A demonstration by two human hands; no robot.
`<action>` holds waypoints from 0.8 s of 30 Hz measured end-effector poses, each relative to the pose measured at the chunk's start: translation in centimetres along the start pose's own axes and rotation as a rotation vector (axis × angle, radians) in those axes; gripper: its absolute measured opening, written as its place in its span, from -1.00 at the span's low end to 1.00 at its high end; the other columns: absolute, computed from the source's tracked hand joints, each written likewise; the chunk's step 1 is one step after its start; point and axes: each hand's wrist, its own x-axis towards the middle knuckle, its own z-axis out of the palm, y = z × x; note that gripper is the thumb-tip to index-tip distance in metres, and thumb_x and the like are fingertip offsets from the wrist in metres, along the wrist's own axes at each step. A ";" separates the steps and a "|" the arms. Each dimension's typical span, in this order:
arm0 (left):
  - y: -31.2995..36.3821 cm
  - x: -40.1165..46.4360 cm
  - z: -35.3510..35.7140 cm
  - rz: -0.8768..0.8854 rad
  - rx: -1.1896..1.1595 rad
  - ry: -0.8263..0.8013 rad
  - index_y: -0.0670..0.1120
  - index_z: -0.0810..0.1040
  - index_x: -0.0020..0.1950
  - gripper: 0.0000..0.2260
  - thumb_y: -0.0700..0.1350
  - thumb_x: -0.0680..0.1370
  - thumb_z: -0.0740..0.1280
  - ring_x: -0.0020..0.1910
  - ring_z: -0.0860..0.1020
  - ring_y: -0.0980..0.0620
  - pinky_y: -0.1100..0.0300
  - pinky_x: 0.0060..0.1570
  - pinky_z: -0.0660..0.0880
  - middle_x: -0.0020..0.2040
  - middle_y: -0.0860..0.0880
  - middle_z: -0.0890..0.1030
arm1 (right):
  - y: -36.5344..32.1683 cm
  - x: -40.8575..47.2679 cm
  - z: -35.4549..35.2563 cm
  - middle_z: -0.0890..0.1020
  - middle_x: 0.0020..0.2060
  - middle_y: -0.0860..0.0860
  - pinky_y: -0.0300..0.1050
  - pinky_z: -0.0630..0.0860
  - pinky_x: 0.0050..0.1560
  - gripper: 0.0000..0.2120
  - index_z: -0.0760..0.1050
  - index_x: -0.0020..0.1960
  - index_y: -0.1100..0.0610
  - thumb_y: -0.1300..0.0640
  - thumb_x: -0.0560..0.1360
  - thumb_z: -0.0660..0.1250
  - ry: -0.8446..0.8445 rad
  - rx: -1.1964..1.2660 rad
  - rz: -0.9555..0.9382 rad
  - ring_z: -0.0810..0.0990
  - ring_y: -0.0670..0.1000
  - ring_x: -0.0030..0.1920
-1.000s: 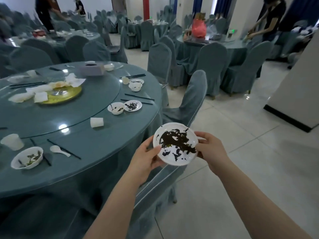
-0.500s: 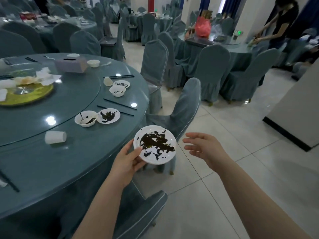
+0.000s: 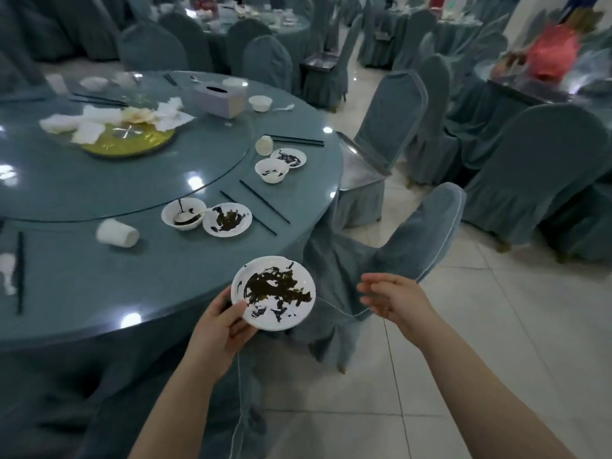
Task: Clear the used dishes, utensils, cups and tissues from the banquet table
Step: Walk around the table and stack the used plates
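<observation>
Two dirty plates [image 3: 227,219] beyond chopsticks [image 3: 264,202]

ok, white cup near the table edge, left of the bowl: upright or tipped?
Tipped. The white cup lies on its side on the table, left of the bowl.

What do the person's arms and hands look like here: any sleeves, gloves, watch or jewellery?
Both forearms are bare to the frame's edge, with no sleeves in view. The left hand and right hand wear no gloves, and no watch or bracelet shows. Motion blur hides any ring.
</observation>
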 end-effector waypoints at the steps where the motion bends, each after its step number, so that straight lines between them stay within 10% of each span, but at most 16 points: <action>1: 0.0 0.3 -0.1 0.014 -0.018 0.046 0.05 0.53 0.16 -0.76 -0.24 0.59 0.25 -0.20 0.69 0.01 0.18 -0.34 0.60 -0.07 -0.06 0.71 | -0.4 1.6 0.1 0.70 -0.07 0.12 -0.12 0.51 -0.17 -0.81 0.59 0.03 0.19 0.33 0.54 0.23 -0.028 -0.003 0.012 0.64 0.08 -0.16; 24: 4.7 6.0 -9.1 0.217 -0.371 0.501 0.02 0.49 0.27 -0.70 -0.26 0.58 0.25 -0.15 0.69 0.00 0.16 -0.30 0.60 -0.06 -0.05 0.71 | -1.5 23.6 21.2 0.68 -0.21 0.03 -0.23 0.43 -0.43 -0.92 0.54 -0.04 0.12 0.12 0.51 0.37 -0.396 -0.491 0.137 0.58 0.00 -0.33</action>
